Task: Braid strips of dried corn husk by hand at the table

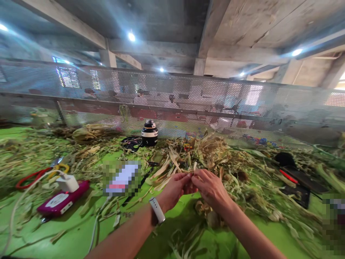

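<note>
My left hand [175,187] and my right hand [210,185] meet in front of me with their fingers pinched together. Between the fingertips is a pale strip of dried corn husk [195,166], its short end poking up; the rest is hidden by the fingers. A white band [157,210] circles my left wrist. Long husk leaves [172,162] lie just beyond my hands, beside a larger heap of dry husks [211,145]. More loose husks [188,241] lie on the green tabletop [151,235] below my hands.
At left are a magenta power strip [64,201] with a white plug [67,183], a cable and red-and-yellow-handled scissors [37,178]. A blurred-out phone [122,178] lies nearer the middle. A black bottle [150,133] stands before a perforated metal screen [172,93]. Dark tools [304,178] lie at right.
</note>
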Available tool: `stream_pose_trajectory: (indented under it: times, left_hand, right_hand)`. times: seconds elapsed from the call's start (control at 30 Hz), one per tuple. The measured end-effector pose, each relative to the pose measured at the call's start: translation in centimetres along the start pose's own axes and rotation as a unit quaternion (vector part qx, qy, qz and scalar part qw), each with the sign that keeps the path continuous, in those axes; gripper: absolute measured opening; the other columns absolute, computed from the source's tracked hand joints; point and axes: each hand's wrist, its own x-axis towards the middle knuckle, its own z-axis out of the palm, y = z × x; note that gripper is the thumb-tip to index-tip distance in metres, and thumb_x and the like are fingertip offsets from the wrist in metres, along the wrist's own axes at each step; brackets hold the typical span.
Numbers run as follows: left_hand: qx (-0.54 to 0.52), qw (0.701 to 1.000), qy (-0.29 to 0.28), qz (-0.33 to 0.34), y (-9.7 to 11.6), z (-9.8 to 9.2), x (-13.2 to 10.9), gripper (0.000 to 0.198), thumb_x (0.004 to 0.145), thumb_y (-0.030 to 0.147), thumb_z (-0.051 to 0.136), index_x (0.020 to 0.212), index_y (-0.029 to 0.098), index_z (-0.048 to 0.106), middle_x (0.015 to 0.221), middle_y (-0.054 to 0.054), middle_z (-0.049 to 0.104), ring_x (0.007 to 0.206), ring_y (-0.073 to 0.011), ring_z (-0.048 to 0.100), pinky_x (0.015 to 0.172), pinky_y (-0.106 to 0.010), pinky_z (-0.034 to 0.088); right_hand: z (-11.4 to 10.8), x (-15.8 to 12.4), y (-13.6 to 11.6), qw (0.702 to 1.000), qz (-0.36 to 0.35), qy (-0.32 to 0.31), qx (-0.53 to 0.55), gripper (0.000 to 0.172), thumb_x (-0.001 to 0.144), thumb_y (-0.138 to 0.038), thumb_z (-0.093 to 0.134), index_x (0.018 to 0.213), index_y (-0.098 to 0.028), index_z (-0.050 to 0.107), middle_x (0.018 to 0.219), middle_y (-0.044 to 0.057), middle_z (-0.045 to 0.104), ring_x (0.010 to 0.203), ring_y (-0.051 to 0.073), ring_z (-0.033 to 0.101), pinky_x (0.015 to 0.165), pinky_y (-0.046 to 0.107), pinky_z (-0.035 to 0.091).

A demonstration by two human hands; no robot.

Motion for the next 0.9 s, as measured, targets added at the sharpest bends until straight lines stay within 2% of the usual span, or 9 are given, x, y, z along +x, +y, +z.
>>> stream_pose_trajectory:
  times: [0.13,0.23,0.43,0.6,0.77,0.9]
  left_hand:
    - [-0.033,0.999,0.019,-0.002,-0.4,0.2,0.2,0.031,0.053,0.034,0.082,0.067,0.012,0.065,0.066,-0.001,0.064,0.060,-0.0104,0.056,0.063,-0.025,0.044]
    - [-0.036,0.999,0.034,0.010,-0.6,0.3,0.3,0.031,0.052,0.032,0.082,0.066,0.013,0.063,0.065,0.000,0.062,0.061,-0.0099,0.054,0.063,-0.024,0.042]
    - [-0.007,1.000,0.025,0.006,-0.8,0.3,0.3,0.030,0.056,0.033,0.079,0.072,0.013,0.062,0.071,0.000,0.062,0.065,-0.0105,0.052,0.063,-0.024,0.040]
    - [0.010,0.999,0.040,0.013,-0.9,0.4,0.2,0.034,0.052,0.037,0.080,0.065,0.014,0.058,0.061,0.003,0.055,0.055,-0.0074,0.044,0.057,-0.022,0.036]
    - [0.048,0.997,0.039,0.035,-1.0,0.5,0.1,0.033,0.058,0.038,0.076,0.060,0.015,0.053,0.057,0.004,0.049,0.053,-0.0068,0.039,0.055,-0.021,0.032]
    - [0.066,0.994,0.058,0.063,-0.4,0.6,0.0,0.035,0.058,0.041,0.076,0.067,0.014,0.055,0.060,0.003,0.053,0.055,-0.0079,0.044,0.059,-0.022,0.036]
  right_hand:
    - [0.5,-0.1,-0.6,0.998,0.008,-0.005,-0.063,0.007,0.084,-0.015,0.054,0.081,-0.019,0.058,0.085,0.004,0.060,0.077,0.017,0.049,0.065,0.029,0.036]
    - [0.6,-0.1,-0.8,0.997,0.011,-0.017,-0.078,0.008,0.083,-0.015,0.056,0.077,-0.020,0.057,0.078,0.002,0.058,0.072,0.017,0.048,0.061,0.029,0.032]
    - [0.2,-0.1,-0.8,0.998,0.003,-0.015,-0.065,0.012,0.083,-0.012,0.054,0.074,-0.019,0.057,0.075,0.003,0.057,0.070,0.016,0.046,0.061,0.029,0.031]
    - [0.0,0.0,-1.1,0.998,-0.001,-0.027,-0.055,0.014,0.083,-0.011,0.054,0.072,-0.018,0.056,0.074,0.002,0.059,0.069,0.016,0.046,0.061,0.028,0.032]
    - [0.0,0.1,-1.4,0.998,-0.016,-0.021,-0.050,0.015,0.084,-0.009,0.052,0.072,-0.018,0.056,0.074,0.002,0.059,0.069,0.016,0.048,0.062,0.028,0.035]
    - [-0.2,0.2,-1.2,0.999,0.030,0.014,-0.004,0.013,0.084,-0.018,0.050,0.075,-0.018,0.059,0.074,0.004,0.059,0.068,0.016,0.050,0.063,0.027,0.038]
